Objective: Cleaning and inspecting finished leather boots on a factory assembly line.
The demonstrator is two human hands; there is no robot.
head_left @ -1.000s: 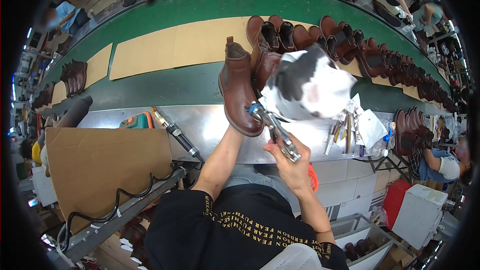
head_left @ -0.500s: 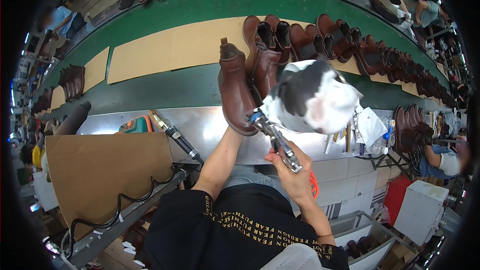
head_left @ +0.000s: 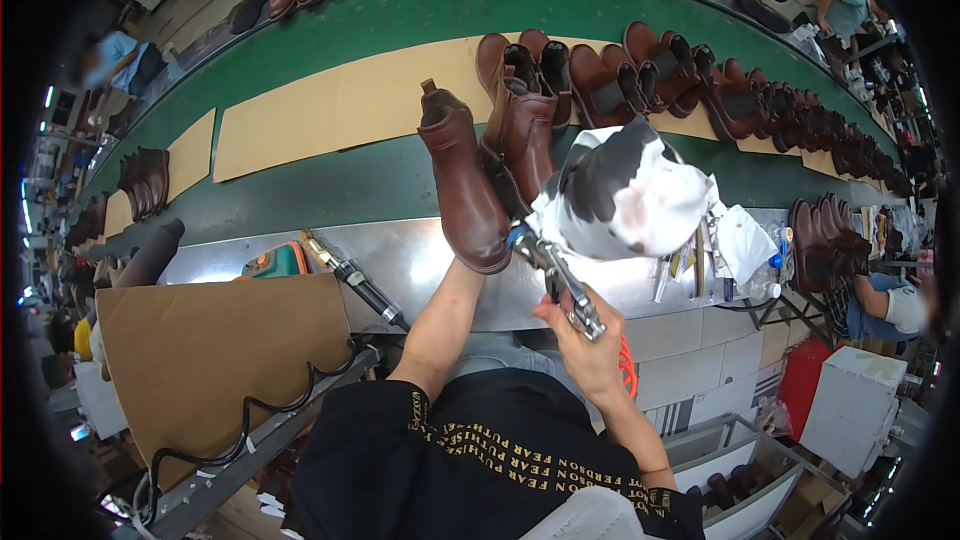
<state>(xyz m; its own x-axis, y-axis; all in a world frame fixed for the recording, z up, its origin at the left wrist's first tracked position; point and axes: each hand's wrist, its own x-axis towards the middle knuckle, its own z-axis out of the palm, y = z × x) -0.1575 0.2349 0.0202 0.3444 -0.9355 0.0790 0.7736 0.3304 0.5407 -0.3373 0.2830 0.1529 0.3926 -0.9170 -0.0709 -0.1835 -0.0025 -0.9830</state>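
Note:
A brown leather ankle boot (head_left: 465,185), toe toward me, is held up over the bench on my left forearm's side. My left hand (head_left: 464,278) is mostly hidden beneath the boot, its fingers out of sight. My right hand (head_left: 590,345) is closed round a metal spray gun (head_left: 568,285), whose blue-ringed nozzle end is close beside the boot's toe. A white cloth-like bundle with black patches (head_left: 630,190) rises above the gun; what lies inside it is hidden. Right behind the held boot stands another brown boot (head_left: 530,135).
Brown boots (head_left: 610,85) line cardboard strips (head_left: 340,95) on the green belt (head_left: 330,200). On the metal bench (head_left: 420,250) lie a black-and-silver air tool (head_left: 352,280), pens and white cloth (head_left: 742,245). A cardboard sheet (head_left: 220,360) stands left. Other people (head_left: 885,302) sit farther off.
The held boot's upper end has tipped a little to the left, its toe staying near the same place. The spray gun has shifted slightly, still close to the toe.

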